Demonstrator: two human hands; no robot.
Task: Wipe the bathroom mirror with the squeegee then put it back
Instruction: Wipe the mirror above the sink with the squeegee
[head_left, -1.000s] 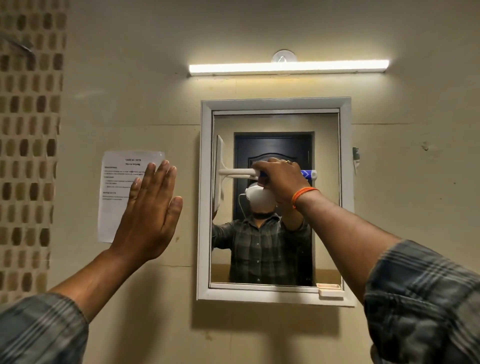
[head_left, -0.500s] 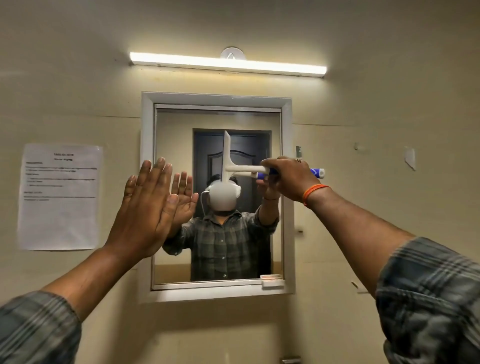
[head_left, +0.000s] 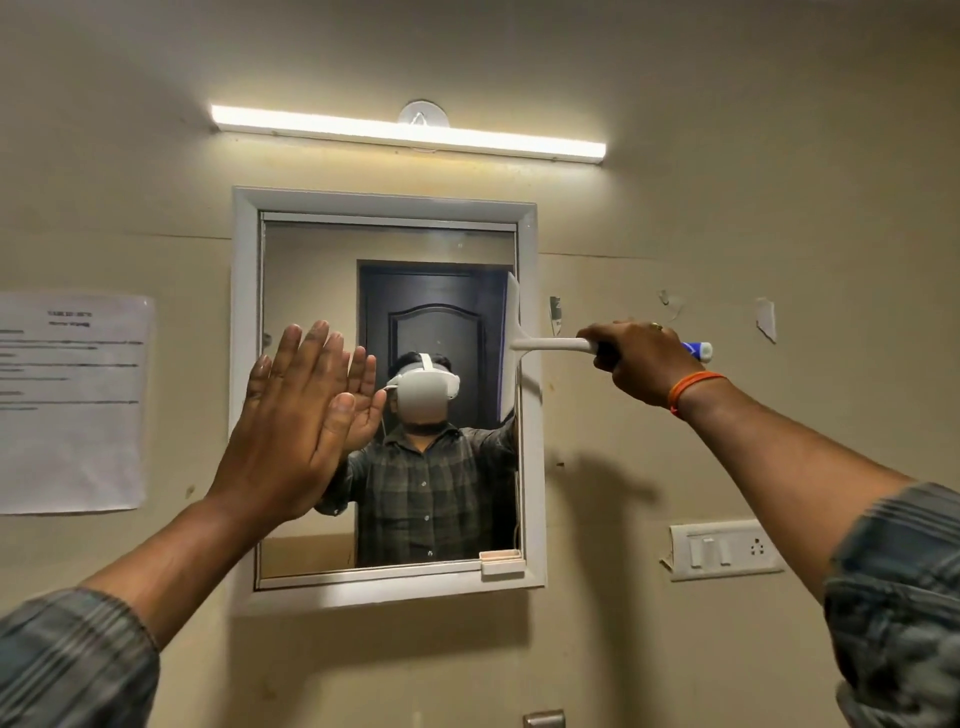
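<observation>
We record one beige wall (head_left: 727, 234), the bearing surface. Fixed to it: a white-framed mirror (head_left: 322, 249) at centre; a lit tube light (head_left: 405, 134) above; a printed paper sheet (head_left: 72, 405) at left; a switch-and-socket plate (head_left: 724, 551) at lower right; paper scraps (head_left: 765, 319) at upper right.

The squeegee (head_left: 524, 343) is white with a blue end to its handle. The mirror (head_left: 322, 270) has a white frame, and a dark panelled door shows in its glass. The wall (head_left: 779, 208) is beige. Both sleeves (head_left: 893, 597) are grey-green plaid. An orange band (head_left: 693, 387) circles the right wrist. The paper notice (head_left: 70, 405) is white with black print. The switch plate (head_left: 724, 551) is white.
</observation>
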